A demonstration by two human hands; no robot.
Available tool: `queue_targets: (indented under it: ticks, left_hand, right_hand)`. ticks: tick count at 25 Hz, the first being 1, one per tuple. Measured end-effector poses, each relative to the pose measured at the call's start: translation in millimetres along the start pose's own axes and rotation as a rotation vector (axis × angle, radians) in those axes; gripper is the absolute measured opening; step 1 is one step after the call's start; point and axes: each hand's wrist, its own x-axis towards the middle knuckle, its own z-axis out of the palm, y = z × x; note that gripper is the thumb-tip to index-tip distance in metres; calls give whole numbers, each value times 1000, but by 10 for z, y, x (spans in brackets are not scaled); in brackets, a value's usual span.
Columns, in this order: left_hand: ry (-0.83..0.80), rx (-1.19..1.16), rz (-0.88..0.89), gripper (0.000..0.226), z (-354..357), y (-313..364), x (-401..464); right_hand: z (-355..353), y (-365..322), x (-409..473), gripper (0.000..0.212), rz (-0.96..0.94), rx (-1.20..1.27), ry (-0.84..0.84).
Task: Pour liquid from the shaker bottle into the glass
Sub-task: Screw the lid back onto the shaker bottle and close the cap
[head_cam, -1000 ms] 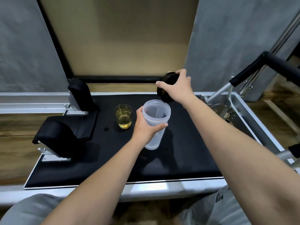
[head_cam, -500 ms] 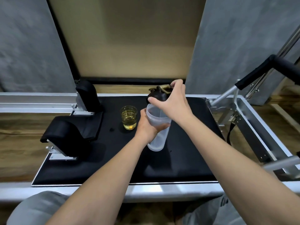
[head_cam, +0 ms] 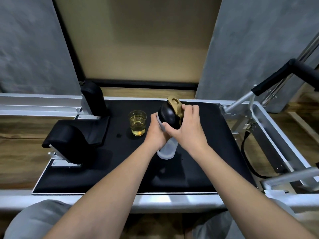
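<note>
Both hands were on the shaker bottle, with the filled glass standing just to its left.

The left hand [head_cam: 156, 133] was wrapped around the upper body of the translucent shaker bottle [head_cam: 167, 149], which stood near the middle of the black padded platform [head_cam: 198, 161], tilted slightly. The right hand [head_cam: 187, 128] was closed over the black lid [head_cam: 168, 117] sitting on the bottle's mouth, fingers curled round its right side and thumb pressed against its near edge; a gold flip cap [head_cam: 175, 104] stuck up at the lid's far side. The glass [head_cam: 137, 122] stood upright on the platform, close to the left hand but apart from it, holding yellow liquid in its lower part. Further left sat two black padded rests [head_cam: 69, 142].
</note>
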Motion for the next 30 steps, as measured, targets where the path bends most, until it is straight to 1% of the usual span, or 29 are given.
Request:
queue_targets:
  ticks: [2,4,5,8,10,12,14,15,16,17,18,19,20,21,22,23,24,25,26,27,28,29,30]
  left_hand:
    - [0,32,-15,54,0,-23,12]
    - [-25,11,-33,55,-25,-67,34]
    - [-41,2,-42,50,-48,-57,16]
    - [-88,-57,10,18,-111,-66,36]
    - [-85,-112,-44,18,-112,-108,44]
    - [-58,-74,-73,34,-70,-112,-4]
    - [-61,-89,-91,45,-61,-95,-27]
    - [-49,-66,-65,52,-58,-73,-109]
    - [-72,-49,-25,61,-73,-61,-112]
    - [-83,-23,13,66,-102,-73,-94]
    - [-59,-39,25,74,-106,-73,-57]
    - [-91,-86,2,85,-149,-109,-26]
    - [-119,-117,-101,94,-166,-135,-44]
    - [-175,-105,-101,99,-188,-134,18]
    - [-197,-2,-77,100,-181,-145,67]
    - [-186,117,25,99,-147,-138,112]
    - [-147,315,202,95,-240,-150,168]
    - [-131,465,318,83,-276,-179,143]
    - [-116,542,396,61,-275,-194,91]
    - [-89,544,395,40,-213,-132,3]
    - [-95,468,317,41,-192,-93,3]
    - [-95,410,292,52,-192,-99,-7]
    - [-89,350,272,57,-151,-114,-10]
  right_hand:
    - [-24,-33,43,78,-38,-63,-21]
    - [-63,-92,127,77,-88,-172,-89]
    - [-78,-122,156,75,-97,-213,-118]
    - [-83,-183,130,76,-62,-289,-140]
    - [-90,-223,92,81,-25,-370,-120]
    - [-165,-288,105,87,-6,-474,-161]
    - [-281,-357,163,88,-20,-576,-193]
    - [-331,-384,192,88,-67,-629,-177]
    - [-370,-408,228,89,-145,-659,-147]
    - [-397,-424,269,92,-241,-658,-118]
    - [-418,-428,318,94,-342,-645,-119]
    - [-430,-423,371,96,-433,-636,-166]
    - [-431,-397,433,94,-501,-632,-238]
    - [-413,-363,482,90,-523,-620,-328]
    - [-369,-328,500,84,-496,-593,-411]
    - [-293,-284,496,78,-440,-555,-450]
    - [-199,-250,476,75,-374,-526,-432]
    - [-109,-243,450,74,-307,-528,-376]
    - [-31,-266,431,74,-238,-554,-312]
    - [36,-307,418,76,-166,-581,-259]
    - [75,-350,416,78,-102,-605,-227]
    - [92,-380,414,81,-60,-629,-225]
    - [90,-399,413,86,-40,-647,-248]
